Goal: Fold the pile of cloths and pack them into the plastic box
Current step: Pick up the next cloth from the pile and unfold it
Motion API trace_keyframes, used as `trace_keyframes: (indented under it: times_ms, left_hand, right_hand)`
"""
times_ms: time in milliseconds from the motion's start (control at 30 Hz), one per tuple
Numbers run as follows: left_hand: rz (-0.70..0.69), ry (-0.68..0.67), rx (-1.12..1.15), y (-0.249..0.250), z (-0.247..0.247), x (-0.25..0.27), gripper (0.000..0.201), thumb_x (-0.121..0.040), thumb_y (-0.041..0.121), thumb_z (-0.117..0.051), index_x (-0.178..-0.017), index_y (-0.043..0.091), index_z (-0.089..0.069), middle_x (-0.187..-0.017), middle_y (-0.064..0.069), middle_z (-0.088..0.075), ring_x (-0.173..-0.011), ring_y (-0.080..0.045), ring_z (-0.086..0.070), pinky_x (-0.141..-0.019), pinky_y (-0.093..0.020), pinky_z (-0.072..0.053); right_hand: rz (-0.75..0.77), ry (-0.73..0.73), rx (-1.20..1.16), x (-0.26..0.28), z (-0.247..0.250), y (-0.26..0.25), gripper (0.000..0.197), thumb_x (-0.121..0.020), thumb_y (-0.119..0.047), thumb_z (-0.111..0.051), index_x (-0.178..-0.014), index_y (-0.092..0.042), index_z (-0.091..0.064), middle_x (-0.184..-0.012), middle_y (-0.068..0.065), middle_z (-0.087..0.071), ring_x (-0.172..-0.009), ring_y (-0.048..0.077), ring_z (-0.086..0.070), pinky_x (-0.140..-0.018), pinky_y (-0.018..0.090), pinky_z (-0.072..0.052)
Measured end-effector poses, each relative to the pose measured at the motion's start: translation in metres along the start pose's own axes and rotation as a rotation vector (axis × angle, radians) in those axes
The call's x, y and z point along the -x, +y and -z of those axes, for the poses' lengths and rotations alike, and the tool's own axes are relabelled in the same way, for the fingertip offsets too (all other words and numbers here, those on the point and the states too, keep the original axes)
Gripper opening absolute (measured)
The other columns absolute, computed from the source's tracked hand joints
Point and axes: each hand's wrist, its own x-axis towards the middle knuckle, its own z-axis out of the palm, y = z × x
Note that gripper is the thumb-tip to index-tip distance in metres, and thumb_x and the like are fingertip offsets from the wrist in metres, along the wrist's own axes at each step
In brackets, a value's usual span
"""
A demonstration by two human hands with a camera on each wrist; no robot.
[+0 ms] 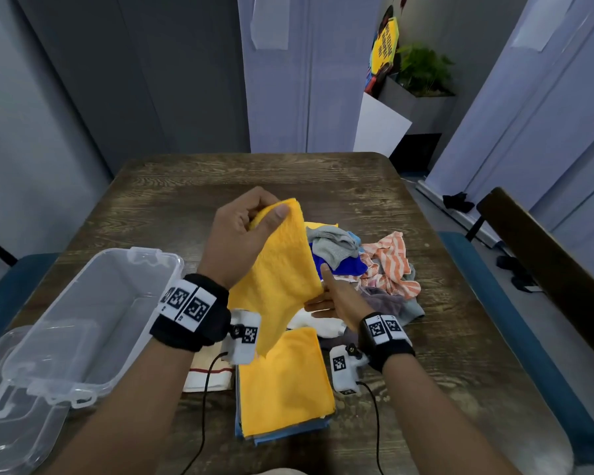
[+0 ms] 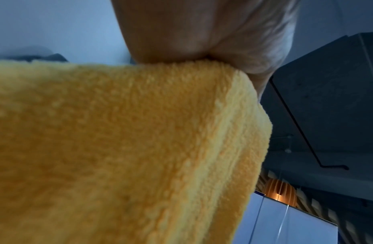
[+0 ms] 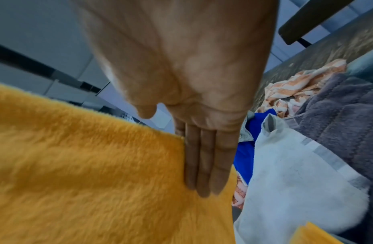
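Wooden table (image 1: 186, 186): carries all task items.

Clear plastic box (image 1: 141, 251): stands at the table's near left, open, nothing visible inside. It sits partly on its clear lid (image 1: 11, 433), which lies flat beneath it at the near left corner.

Yellow cloth (image 1: 282, 269): held up off the table at the centre and hanging down, its lower corner over the folded stack.

Folded stack (image 1: 285, 382): lies at the near centre of the table, with a yellow cloth on top and blue layers showing at its lower edge. A beige cloth with a red stripe (image 1: 210, 375) lies just to its left, partly hidden by the left wrist.

Unfolded pile (image 1: 374, 269): lies right of centre, beyond the stack. It is a crumpled mix of grey, blue, orange-and-white striped, white and dark grey pieces.

Left hand (image 1: 240, 234): raised, thumb and curled fingers pinching the top corner of the yellow cloth.

Right hand (image 1: 336, 296): lower, fingers straight and pressed together, laid flat against the yellow cloth's right edge, thumb pointing up.
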Motion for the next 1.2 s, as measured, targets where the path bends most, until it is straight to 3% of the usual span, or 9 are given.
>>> trace_keyframes:
  times_ms: [100, 233, 367, 467, 533, 633, 800, 1033, 1200]
  left_hand:
    - [0.053, -0.125, 0.036, -0.007, -0.004, 0.012, 0.017, -0.099, 0.02, -0.059, -0.091, 0.006, -0.064, -0.08, -0.004, -0.061, -0.072, -0.005, -0.053, -0.065, -0.017, -0.042]
    - [0.182, -0.178, 0.024, -0.027, -0.014, 0.024, 0.014, -0.101, 0.022, -0.057, -0.102, 0.011, -0.065, -0.093, -0.005, -0.067, -0.08, 0.0, -0.057, -0.07, -0.013, -0.043]
    - [0.258, -0.185, -0.043, -0.058, -0.018, 0.028, 0.008, -0.103, 0.031, -0.055, -0.102, 0.027, -0.062, -0.098, 0.001, -0.065, -0.093, -0.014, -0.061, -0.08, -0.034, -0.051]
    - [0.302, -0.137, -0.052, -0.07, -0.023, 0.029, 0.011, -0.103, 0.034, -0.053, -0.103, 0.026, -0.061, -0.099, -0.003, -0.064, -0.093, -0.024, -0.06, -0.081, -0.046, -0.051]
    - [0.314, -0.087, -0.015, -0.07, -0.026, 0.027, 0.013, -0.104, 0.031, -0.052, -0.105, 0.021, -0.061, -0.098, -0.003, -0.064, -0.09, -0.017, -0.06, -0.08, -0.038, -0.05]
    - [0.352, -0.02, 0.054, -0.068, -0.03, 0.022, 0.018, -0.105, 0.027, -0.049, -0.106, 0.014, -0.06, -0.1, -0.005, -0.065, -0.087, -0.005, -0.059, -0.078, -0.021, -0.048]
    - [0.515, 0.004, 0.186, -0.073, -0.036, 0.015, 0.02, -0.106, 0.031, -0.046, -0.105, 0.016, -0.059, -0.104, -0.011, -0.067, -0.093, -0.027, -0.063, -0.086, -0.042, -0.053]
    - [0.678, -0.012, 0.38, -0.069, -0.045, 0.016, 0.025, -0.107, 0.028, -0.045, -0.117, 0.008, -0.056, -0.087, -0.003, -0.067, -0.071, -0.011, -0.064, -0.061, -0.025, -0.055]
    - [0.682, -0.075, 0.524, -0.067, -0.043, 0.016, 0.029, -0.106, 0.029, -0.046, -0.128, 0.025, -0.062, -0.114, -0.004, -0.073, -0.098, -0.024, -0.07, -0.083, -0.042, -0.059]
  right_hand:
    - [0.139, 0.113, 0.065, -0.003, 0.0, 0.006, 0.021, -0.097, -0.019, -0.065, -0.084, -0.004, -0.057, -0.089, 0.021, -0.068, -0.083, 0.032, -0.07, -0.085, 0.05, -0.06]
    - [0.315, 0.136, 0.164, 0.003, -0.001, -0.003, 0.027, -0.088, 0.004, -0.065, -0.097, -0.021, -0.061, -0.106, 0.013, -0.067, -0.095, 0.025, -0.062, -0.068, 0.031, -0.052]
    - [0.451, 0.069, 0.172, 0.019, -0.005, -0.022, 0.05, -0.09, 0.0, -0.059, -0.12, -0.039, -0.066, -0.129, -0.003, -0.065, -0.116, 0.017, -0.062, -0.091, 0.035, -0.055]
    - [0.513, 0.021, 0.102, 0.033, -0.011, -0.034, 0.052, -0.092, 0.005, -0.052, -0.128, -0.03, -0.066, -0.135, -0.004, -0.062, -0.121, 0.013, -0.06, -0.096, 0.033, -0.054]
    - [0.545, -0.021, 0.082, 0.042, -0.015, -0.041, 0.049, -0.094, 0.007, -0.049, -0.129, -0.023, -0.065, -0.131, -0.003, -0.064, -0.117, 0.012, -0.062, -0.093, 0.033, -0.056]
    - [0.582, -0.047, 0.103, 0.052, -0.019, -0.048, 0.048, -0.094, 0.011, -0.047, -0.127, -0.02, -0.065, -0.122, -0.009, -0.066, -0.108, 0.002, -0.063, -0.083, 0.021, -0.054]
    - [0.608, -0.05, 0.158, 0.054, -0.022, -0.051, 0.048, -0.093, 0.01, -0.047, -0.125, -0.019, -0.067, -0.126, -0.01, -0.066, -0.107, 0.002, -0.063, -0.08, 0.019, -0.052]
    - [0.593, -0.107, 0.148, 0.054, -0.024, -0.055, 0.051, -0.091, 0.009, -0.046, -0.119, -0.026, -0.069, -0.141, -0.012, -0.057, -0.127, -0.001, -0.052, -0.1, 0.02, -0.047]
    - [0.574, -0.111, 0.113, 0.052, -0.021, -0.053, 0.047, -0.09, 0.0, -0.047, -0.115, -0.032, -0.071, -0.139, -0.006, -0.058, -0.132, 0.015, -0.051, -0.102, 0.039, -0.05]
